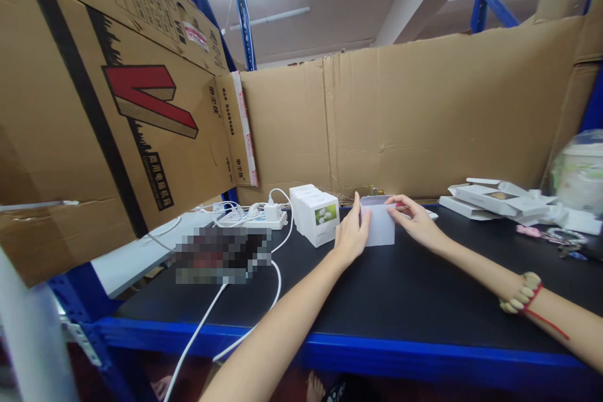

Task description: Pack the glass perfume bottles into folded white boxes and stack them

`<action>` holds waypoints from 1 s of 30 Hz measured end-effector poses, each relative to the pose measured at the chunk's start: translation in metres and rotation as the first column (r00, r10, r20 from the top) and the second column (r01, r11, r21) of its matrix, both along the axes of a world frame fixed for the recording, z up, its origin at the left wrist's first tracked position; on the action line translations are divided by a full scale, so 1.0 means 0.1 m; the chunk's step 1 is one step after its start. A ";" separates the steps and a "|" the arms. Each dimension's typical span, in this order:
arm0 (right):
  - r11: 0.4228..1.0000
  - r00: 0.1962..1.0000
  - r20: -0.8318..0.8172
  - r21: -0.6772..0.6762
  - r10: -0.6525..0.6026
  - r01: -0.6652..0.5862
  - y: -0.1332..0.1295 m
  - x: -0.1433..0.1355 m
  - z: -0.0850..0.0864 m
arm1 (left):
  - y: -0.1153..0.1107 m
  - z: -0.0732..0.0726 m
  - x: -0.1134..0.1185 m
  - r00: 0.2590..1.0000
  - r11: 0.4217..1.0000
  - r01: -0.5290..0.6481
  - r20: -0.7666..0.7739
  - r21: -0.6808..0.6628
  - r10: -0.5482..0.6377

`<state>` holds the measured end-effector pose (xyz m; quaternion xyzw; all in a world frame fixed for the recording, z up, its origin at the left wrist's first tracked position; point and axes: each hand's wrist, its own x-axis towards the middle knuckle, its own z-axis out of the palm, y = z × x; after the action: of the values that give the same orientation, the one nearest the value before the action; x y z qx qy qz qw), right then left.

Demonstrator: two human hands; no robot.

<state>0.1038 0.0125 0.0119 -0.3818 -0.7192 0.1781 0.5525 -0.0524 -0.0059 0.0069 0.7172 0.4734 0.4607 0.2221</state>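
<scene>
A small white box [380,226] stands upright on the black tabletop [414,301], with a flap raised along its top edge. My left hand [352,232] grips its left side, the thumb on the near face. At the upper right edge of the same box, my right hand [411,218] pinches with thumb and fingertips. Just left of my left hand is a row of white boxes [313,215]; the front one carries a green picture with white flowers.
Behind a pixelated device [219,254] is a white power strip [254,218] with cables. Flat white boxes [499,198] are piled at right, near a keychain [563,237] and a bagged cup [581,169]. Cardboard walls [414,119] line the back and left.
</scene>
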 end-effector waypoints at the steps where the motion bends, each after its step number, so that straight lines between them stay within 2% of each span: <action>1: 1.000 1.000 0.007 -0.001 0.002 -0.002 -0.01 0.00 0.00 | 0.00 0.00 0.00 1.000 1.000 0.007 -0.025 0.005 -0.007; 8: 0.991 0.993 0.003 0.057 -0.121 0.121 -0.03 0.00 0.03 | 0.00 -0.01 0.00 0.999 0.995 0.021 -0.043 0.093 -0.017; 11: 0.957 0.961 -0.007 0.084 -0.276 0.276 0.02 0.11 0.05 | 0.01 -0.02 0.00 0.999 0.991 -0.023 -0.046 0.129 0.029; 15: 0.848 0.829 0.179 0.118 -0.530 0.517 0.16 0.36 -0.01 | 0.00 -0.02 -0.02 0.983 0.978 -0.134 -0.103 0.162 0.152; 19: 0.782 0.693 0.449 0.020 -0.564 0.623 0.29 0.53 -0.14 | 0.04 -0.04 -0.03 0.947 0.949 -0.150 -0.234 0.279 0.218; 22: 0.756 0.667 0.555 -0.100 -0.497 0.647 0.34 0.57 -0.20 | 0.11 -0.07 -0.03 0.913 0.880 -0.131 -0.291 0.456 0.287; 25: 0.753 0.673 0.579 -0.147 -0.460 0.641 0.35 0.58 -0.21 | 0.16 -0.09 -0.03 0.860 0.750 -0.067 -0.343 0.658 0.377; 27: 0.739 0.671 0.542 -0.129 -0.506 0.662 0.34 0.58 -0.19 | 0.17 -0.10 -0.02 0.824 0.684 0.035 -0.409 0.728 0.393; 30: 0.709 0.657 0.395 -0.022 -0.642 0.705 0.30 0.55 -0.13 | 0.14 -0.09 0.01 0.769 0.632 0.184 -0.511 0.752 0.384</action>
<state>0.1589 0.0421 -0.0011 -0.6939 -0.5949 -0.0509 0.4025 -0.0512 0.0079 -0.0020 0.8220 0.3188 0.3610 -0.3039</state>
